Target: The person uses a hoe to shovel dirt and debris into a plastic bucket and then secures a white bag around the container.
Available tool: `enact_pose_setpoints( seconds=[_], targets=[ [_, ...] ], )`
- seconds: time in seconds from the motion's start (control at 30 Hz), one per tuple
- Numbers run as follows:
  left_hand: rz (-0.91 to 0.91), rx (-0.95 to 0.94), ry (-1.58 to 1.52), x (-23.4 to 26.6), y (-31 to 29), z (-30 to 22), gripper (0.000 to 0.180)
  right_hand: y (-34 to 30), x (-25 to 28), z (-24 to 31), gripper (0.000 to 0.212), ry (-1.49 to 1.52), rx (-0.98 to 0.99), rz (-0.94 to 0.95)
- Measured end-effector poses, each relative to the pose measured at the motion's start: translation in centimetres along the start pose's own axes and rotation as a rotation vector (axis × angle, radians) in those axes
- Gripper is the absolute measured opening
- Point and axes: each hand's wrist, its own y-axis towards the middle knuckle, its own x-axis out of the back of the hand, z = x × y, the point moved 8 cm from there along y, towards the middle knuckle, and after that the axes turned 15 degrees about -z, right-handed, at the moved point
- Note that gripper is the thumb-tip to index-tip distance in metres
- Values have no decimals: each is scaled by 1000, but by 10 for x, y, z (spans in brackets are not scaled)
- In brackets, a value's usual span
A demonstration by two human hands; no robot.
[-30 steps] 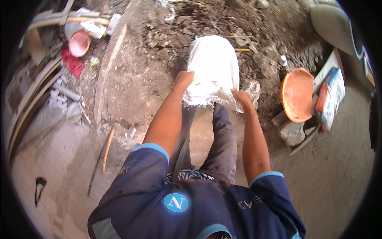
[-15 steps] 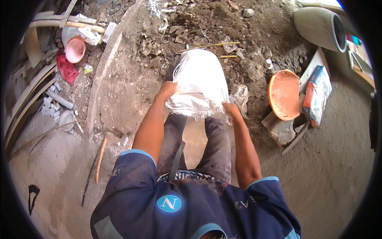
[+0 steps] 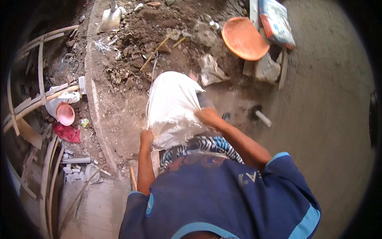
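A white woven sack (image 3: 173, 103) with a frayed edge hangs in front of my body, covering most of my legs. My left hand (image 3: 146, 139) is closed on the sack's near left corner, where loose threads trail along the side. The right-hand edge of the sack is bunched in my right hand (image 3: 208, 116), its fingers wrapped round the cloth. Between my hands the fabric is creased and sags a little. What the sack contains, if anything, cannot be seen.
Dirt and rubble (image 3: 131, 63) spread ahead. An orange basin (image 3: 244, 40) stands far right beside a printed bag (image 3: 277, 24). A white pipe piece (image 3: 263, 118) lies to my right. At left are a pink bucket (image 3: 65, 114), red cloth (image 3: 67, 133) and wooden strips (image 3: 49, 179); a shovel (image 3: 110, 20) lies far off.
My view and body have turned, and the basin sits higher in the picture. The sack is closer to my waist and tilted. Both hands keep their hold on it.
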Motion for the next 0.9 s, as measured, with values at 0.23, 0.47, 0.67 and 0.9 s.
enact_pose_setpoints(
  seconds=[0.23,0.47,0.67,0.9],
  targets=[
    [85,-264,223,6,16,136,30,-24,-44,-22,49,-103,156,-62],
    [-14,-23,177,8,20,134,30,-21,-40,-40,42,-149,246,-59],
    [-7,57,100,-16,-15,66,41,1,-31,-134,41,-24,135,-84],
    [131,-242,248,-101,-86,-44,52,-29,10,-252,48,217,-87,-71]
  ],
)
